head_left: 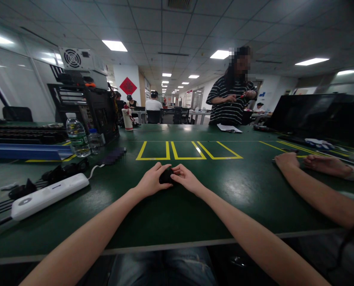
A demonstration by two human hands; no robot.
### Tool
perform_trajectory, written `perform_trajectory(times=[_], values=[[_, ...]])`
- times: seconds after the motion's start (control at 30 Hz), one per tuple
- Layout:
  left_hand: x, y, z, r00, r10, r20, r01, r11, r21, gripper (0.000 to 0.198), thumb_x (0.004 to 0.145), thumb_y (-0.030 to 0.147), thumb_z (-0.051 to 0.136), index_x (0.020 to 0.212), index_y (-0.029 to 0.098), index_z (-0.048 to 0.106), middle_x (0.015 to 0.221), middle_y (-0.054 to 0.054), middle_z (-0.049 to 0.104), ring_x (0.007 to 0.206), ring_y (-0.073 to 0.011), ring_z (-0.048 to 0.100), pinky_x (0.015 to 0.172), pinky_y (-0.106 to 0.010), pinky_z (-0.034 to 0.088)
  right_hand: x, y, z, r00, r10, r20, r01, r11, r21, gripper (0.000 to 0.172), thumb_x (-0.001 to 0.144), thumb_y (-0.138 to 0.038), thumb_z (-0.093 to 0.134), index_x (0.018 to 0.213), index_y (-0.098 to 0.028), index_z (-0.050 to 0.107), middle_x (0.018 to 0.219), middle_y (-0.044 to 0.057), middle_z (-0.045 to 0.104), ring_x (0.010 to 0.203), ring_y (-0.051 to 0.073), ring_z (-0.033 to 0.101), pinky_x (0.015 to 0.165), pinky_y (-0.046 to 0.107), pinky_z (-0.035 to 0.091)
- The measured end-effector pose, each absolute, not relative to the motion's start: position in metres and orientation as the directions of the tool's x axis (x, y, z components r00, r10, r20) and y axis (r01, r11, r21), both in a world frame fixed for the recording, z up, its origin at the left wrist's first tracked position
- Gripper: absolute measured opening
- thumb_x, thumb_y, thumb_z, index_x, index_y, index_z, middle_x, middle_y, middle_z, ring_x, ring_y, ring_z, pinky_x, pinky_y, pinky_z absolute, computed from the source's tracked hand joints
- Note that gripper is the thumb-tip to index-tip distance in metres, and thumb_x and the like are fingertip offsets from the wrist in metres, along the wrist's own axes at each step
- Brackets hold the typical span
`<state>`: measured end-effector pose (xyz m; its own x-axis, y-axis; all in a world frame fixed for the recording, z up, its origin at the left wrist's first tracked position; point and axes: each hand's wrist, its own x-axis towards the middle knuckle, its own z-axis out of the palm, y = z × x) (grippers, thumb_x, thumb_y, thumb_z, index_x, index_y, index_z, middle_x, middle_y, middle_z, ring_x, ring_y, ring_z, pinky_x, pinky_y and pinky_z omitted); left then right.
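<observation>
Both my hands meet over the green table, around a small black object [166, 176] whose kind I cannot make out. My left hand [150, 179] curves its thumb and fingers about the left side of it. From the right, my right hand [186, 178] presses its bent fingertips against the same object. Part of the object is hidden by the fingers. It appears to rest on or just above the tabletop [168, 214]. Just beyond my hands, three yellow tape outlines [185, 158] mark the table.
A white power strip [50, 195] with black plugs lies at left, near a water bottle [77, 135] and an open computer case [96, 109]. Another person's hands [287, 159] rest at right, near dark monitors [302, 115]. A standing person [229, 99] is across the table.
</observation>
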<state>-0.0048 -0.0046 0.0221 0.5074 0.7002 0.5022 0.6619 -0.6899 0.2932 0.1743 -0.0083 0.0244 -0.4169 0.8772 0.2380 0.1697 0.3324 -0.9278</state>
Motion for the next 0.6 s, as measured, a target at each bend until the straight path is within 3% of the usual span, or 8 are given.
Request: perform_trajectory(times=[0.17,0.4,0.6], values=[[-0.005,-0.004,0.022,0.505,0.708,0.494,0.667,-0.683,0.297,0.063,0.066,0.039,0.06,0.122,0.026,0.032,0.094,-0.003,0.043,0.079,-0.0174,0.05,0.069,-0.031,0.044,0.175,-0.007,0.023,-0.411,0.882,0.231,0.179,0.327,-0.928,0.024,0.071,-0.031,0.055,0.091,-0.02,0.046,0.096,0.003,0.052,0.089,0.017,0.053,0.079,0.038,0.044],[-0.004,-0.002,0.021,0.489,0.712,0.504,0.668,-0.677,0.308,0.062,0.066,0.04,0.06,0.121,0.025,0.035,0.092,-0.002,0.043,0.079,-0.0175,0.05,0.07,-0.03,0.044,0.174,0.0,0.014,-0.438,0.839,0.323,0.053,0.383,-0.922,0.026,0.066,-0.024,0.06,0.087,-0.018,0.046,0.095,0.002,0.052,0.092,0.016,0.054,0.084,0.036,0.042],[-0.004,-0.001,0.02,0.494,0.717,0.492,0.67,-0.674,0.31,0.063,0.067,0.04,0.06,0.122,0.025,0.033,0.093,-0.002,0.042,0.08,-0.0172,0.05,0.07,-0.031,0.044,0.173,0.001,0.014,-0.388,0.886,0.252,0.136,0.326,-0.936,0.029,0.072,-0.028,0.055,0.097,-0.018,0.045,0.096,0.004,0.052,0.085,0.016,0.056,0.077,0.037,0.046]])
